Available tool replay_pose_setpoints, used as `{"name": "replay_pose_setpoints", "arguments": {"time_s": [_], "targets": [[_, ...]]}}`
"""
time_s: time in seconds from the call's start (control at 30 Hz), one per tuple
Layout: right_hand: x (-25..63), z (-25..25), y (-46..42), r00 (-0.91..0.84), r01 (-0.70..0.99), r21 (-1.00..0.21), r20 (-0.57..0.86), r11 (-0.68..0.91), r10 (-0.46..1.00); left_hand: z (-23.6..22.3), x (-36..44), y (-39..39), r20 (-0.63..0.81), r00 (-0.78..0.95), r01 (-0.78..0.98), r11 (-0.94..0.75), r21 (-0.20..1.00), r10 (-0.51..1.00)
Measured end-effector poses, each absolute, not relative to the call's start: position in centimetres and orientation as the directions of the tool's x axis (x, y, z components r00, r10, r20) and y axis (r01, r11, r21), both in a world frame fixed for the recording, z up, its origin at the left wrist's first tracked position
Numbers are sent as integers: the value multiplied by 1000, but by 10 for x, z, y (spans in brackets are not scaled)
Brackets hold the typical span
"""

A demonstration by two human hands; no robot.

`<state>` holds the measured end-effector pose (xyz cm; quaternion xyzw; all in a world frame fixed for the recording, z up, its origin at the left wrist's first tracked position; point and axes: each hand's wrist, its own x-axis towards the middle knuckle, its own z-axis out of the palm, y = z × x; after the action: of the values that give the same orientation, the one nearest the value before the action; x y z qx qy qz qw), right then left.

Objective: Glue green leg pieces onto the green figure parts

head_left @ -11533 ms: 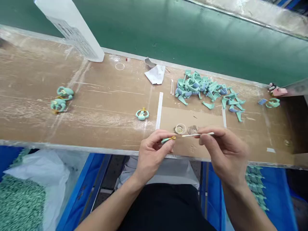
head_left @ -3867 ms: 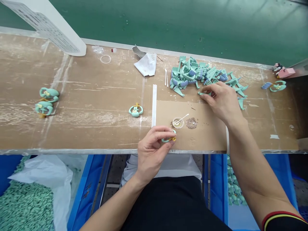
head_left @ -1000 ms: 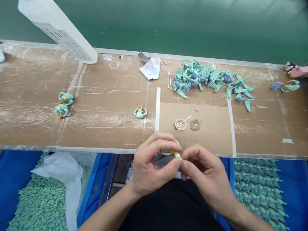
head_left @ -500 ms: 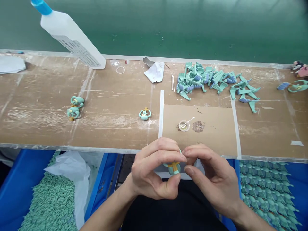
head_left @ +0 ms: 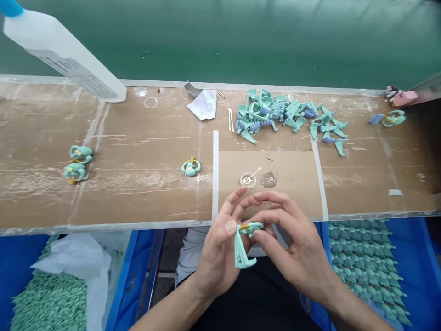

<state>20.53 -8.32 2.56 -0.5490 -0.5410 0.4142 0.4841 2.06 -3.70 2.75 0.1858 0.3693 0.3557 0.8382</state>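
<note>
"While the left grip (head_left: 220, 253) and right grip (head_left: 291, 243) both clamp the figure (head_left: 241, 248), where is it?"
"Before the desk's (head_left: 144, 184) near edge."
"What stands close?"
"The cup (head_left: 241, 179), just beyond the left grip; pile (head_left: 292, 112) and bottle (head_left: 70, 64) sit near the far edge."
</note>
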Motion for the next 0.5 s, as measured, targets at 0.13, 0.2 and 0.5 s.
{"name": "replay_pose_setpoints", "arguments": {"time_s": [0.13,0.2,0.5], "targets": [[215,29,-89,102,119,-992,-37,-49,994,24,31,-43,-458,541,-435,701,565,705],[230,28,-90,120,92,-991,-82,-93,989,20,35,-47,-433,579,-420,708,568,691],[453,-44,-47,746,358,-869,46,-342,665,11,7,-42,-497,603,-257,742,619,624]]}}
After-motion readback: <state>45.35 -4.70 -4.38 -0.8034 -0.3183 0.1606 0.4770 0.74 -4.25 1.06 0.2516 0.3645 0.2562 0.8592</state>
